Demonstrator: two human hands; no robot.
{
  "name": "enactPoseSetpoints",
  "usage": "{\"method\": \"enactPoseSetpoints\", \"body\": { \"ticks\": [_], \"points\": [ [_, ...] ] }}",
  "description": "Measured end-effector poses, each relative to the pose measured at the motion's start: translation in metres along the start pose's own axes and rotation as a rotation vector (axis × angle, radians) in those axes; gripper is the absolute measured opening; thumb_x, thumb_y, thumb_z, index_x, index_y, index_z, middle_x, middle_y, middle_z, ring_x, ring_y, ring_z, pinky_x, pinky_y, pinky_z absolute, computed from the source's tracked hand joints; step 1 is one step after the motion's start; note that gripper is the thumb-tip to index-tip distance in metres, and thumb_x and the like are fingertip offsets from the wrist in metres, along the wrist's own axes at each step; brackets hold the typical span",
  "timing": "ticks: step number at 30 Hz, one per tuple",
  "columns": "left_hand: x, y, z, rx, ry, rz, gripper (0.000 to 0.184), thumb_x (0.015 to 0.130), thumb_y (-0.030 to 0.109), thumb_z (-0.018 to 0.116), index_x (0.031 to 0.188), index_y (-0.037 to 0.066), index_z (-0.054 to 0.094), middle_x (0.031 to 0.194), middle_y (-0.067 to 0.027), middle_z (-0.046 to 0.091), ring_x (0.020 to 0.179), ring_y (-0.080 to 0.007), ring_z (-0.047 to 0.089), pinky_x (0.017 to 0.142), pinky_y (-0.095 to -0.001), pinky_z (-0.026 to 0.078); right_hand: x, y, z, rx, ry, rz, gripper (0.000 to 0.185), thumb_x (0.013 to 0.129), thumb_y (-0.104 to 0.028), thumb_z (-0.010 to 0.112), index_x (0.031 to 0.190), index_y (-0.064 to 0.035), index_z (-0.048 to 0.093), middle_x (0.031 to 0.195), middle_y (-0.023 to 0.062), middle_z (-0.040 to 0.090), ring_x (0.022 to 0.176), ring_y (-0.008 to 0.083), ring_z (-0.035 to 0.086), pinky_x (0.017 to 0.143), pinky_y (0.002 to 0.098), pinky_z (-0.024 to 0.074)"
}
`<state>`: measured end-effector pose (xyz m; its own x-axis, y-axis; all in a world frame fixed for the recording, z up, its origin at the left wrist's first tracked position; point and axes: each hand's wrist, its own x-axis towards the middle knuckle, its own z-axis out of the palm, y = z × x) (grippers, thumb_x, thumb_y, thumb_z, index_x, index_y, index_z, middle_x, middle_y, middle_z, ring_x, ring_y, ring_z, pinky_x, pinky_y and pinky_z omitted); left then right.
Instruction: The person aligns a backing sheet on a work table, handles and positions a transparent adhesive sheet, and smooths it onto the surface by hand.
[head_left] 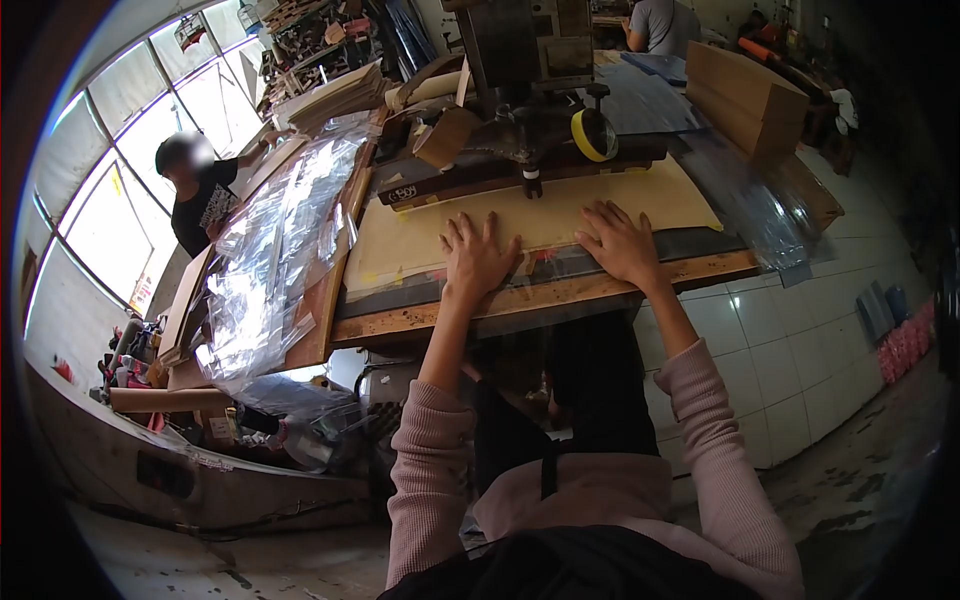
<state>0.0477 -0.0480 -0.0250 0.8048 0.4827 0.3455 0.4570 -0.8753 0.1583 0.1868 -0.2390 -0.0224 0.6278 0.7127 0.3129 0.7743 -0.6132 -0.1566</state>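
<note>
My left hand [478,258] lies flat with fingers spread on a tan sheet [400,240] on the machine table. To its right, my right hand [622,245] rests the same way, palm down near the sheet's front edge. Clear plastic film [550,290] seems to lie under or between my hands and hangs over the wooden table edge [390,322]. Beyond my fingertips, a dark press bar [530,178] spans the sheet, below a heavy machine head [522,60]. Whether the bar touches the sheet I cannot tell.
A roll of yellow tape [594,135] and a roll of brown tape [447,137] sit on the press. Shiny plastic sheets [280,250] cover the left side table, where another person [205,190] stands. A cardboard box [745,100] and more plastic film [770,210] are at right.
</note>
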Motion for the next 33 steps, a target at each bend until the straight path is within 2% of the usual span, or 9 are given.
{"method": "enactPoseSetpoints", "body": {
  "ticks": [12, 33],
  "points": [
    [0.0007, -0.0003, 0.0012, -0.011, -0.005, -0.010, 0.068, 0.086, 0.053, 0.044, 0.137, 0.008, 0.038, 0.138, -0.0348, 0.028, 0.129, -0.0540, 0.023, 0.104, -0.0624, 0.019, -0.0001, 0.0007, 0.0017, 0.011, 0.025, -0.009, 0.053, 0.091, -0.051, 0.041, 0.133, -0.0184, 0.043, 0.141, 0.0045, 0.040, 0.133, 0.0214, 0.033, 0.105, 0.0620, 0.0225],
    [0.0010, -0.0006, 0.0008, -0.013, 0.010, 0.001, 0.068, 0.085, 0.054, 0.044, 0.136, 0.009, 0.039, 0.137, -0.0344, 0.029, 0.128, -0.0538, 0.025, 0.103, -0.0629, 0.021, -0.0003, 0.0001, 0.0007, -0.014, 0.027, -0.001, 0.051, 0.092, -0.051, 0.039, 0.133, -0.0197, 0.043, 0.143, 0.0026, 0.038, 0.134, 0.0208, 0.032, 0.105, 0.0593, 0.0229]
  ]
}}
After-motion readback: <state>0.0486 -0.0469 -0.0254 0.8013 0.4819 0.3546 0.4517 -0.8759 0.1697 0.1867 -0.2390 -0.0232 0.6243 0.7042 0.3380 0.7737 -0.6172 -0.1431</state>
